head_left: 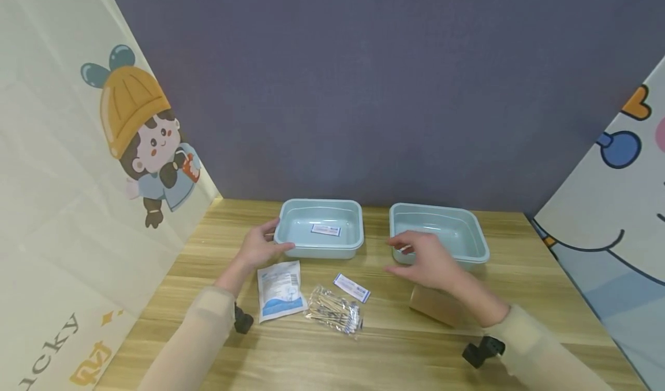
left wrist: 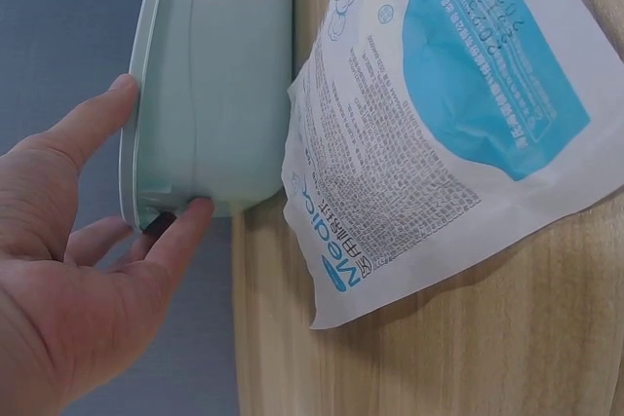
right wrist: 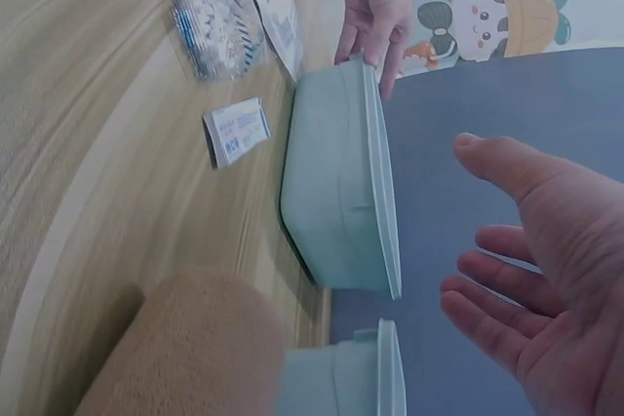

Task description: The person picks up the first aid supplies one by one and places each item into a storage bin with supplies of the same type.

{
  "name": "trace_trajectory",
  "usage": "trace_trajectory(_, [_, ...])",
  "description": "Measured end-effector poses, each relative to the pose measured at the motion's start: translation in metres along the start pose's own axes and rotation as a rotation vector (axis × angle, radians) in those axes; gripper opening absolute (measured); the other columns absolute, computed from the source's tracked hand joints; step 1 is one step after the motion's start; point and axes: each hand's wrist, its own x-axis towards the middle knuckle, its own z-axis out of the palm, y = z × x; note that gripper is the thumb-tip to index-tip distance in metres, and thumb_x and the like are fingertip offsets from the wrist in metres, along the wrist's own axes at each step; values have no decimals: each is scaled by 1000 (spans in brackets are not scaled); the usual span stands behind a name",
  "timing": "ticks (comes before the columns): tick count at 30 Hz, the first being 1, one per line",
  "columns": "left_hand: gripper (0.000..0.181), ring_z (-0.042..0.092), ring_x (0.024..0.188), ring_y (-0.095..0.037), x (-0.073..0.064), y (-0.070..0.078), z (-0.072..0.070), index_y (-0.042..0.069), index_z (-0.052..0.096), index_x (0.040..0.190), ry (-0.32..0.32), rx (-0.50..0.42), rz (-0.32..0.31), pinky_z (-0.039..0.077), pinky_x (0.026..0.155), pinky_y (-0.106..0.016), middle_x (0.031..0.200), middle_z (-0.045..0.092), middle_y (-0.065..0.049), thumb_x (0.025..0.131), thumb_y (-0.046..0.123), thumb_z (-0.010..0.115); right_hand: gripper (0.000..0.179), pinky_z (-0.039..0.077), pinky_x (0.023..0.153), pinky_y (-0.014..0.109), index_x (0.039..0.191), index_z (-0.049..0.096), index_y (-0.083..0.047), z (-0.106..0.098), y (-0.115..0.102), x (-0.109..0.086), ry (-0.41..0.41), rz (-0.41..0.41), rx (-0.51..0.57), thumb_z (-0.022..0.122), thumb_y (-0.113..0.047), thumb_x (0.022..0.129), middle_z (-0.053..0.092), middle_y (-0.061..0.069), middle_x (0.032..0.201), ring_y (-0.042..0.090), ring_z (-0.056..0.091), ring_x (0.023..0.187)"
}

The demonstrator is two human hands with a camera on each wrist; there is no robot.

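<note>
The left hand (head_left: 260, 246) is at the near left corner of the left tub (head_left: 327, 253); its grip looks lightly clamped on that corner, with the thumb by the front rim and the fingers round the end; a small white packet (head_left: 326, 230) with blue edges lies flat inside; if the hand pushes down hard there, the tub could tip or slide, and that packet could skid over the smooth bottom; the white and blue medical pouch (head_left: 281, 290) lies just on the near side, so a tub pulled toward the person could bump it into the clear bag of cotton swabs (head_left: 332, 311) beside it.

The right hand (head_left: 423, 258) is empty, and its grip is apart, thumb well away from the fingers; it hangs by the near left corner of the right tub (head_left: 431, 218); the right wrist view shows a gap between them; a quick, low swing could knock that rim and shove the tub; the tan roll (head_left: 431, 305) lies on the bench (head_left: 332, 362) below the right wrist; it is round, so a brush from the arm could send it rolling; the loose packet (head_left: 351, 287) lies between the left tub and the swabs; it looks thin, so fingers could slip off it.
</note>
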Motion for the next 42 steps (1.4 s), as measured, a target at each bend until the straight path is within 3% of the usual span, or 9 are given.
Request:
trace_trajectory(5, [92, 57, 141, -48, -1, 0, 0, 0, 38, 162, 2, 10, 0, 56, 113, -50, 161, 47, -29, 89, 21, 88, 44, 68, 83, 34, 118, 78, -12, 9, -2, 4, -57, -6, -53, 93, -31, 81, 80, -2, 110, 16, 75, 97])
trace_trajectory(12, [92, 58, 139, -47, 0, -1, 0, 0, 38, 162, 2, 21, 4, 58, 111, -49, 161, 47, -29, 89, 24, 88, 43, 66, 87, 39, 119, 78, -9, 20, -6, 6, -89, -49, -63, 92, -26, 81, 81, 1, 112, 19, 74, 100])
trace_trajectory(20, [91, 58, 140, -47, -1, -2, 0, 1, 38, 162, 2, 9, -5, 59, 109, -47, 162, 46, -28, 90, 23, 88, 38, 63, 91, 45, 118, 78, -8, 34, -9, 7, -156, -36, -51, 89, -21, 84, 81, 5, 112, 27, 74, 103])
trace_trajectory(34, [90, 61, 136, -47, 0, -2, 2, 1, 40, 162, 14, 23, 10, 62, 105, -46, 159, 50, -29, 89, 23, 89, 41, 64, 91, 43, 118, 77, -3, 74, -13, 4, -215, -27, -12, 89, -21, 83, 80, 9, 114, 28, 74, 102])
trace_trajectory(42, [92, 62, 135, -45, 0, -2, 2, 3, 39, 162, 14, 12, -7, 62, 104, -46, 159, 51, -28, 88, 23, 89, 36, 66, 86, 42, 112, 79, -5, 90, -14, 5, -193, -38, -58, 89, -19, 81, 82, 10, 107, 26, 76, 96])
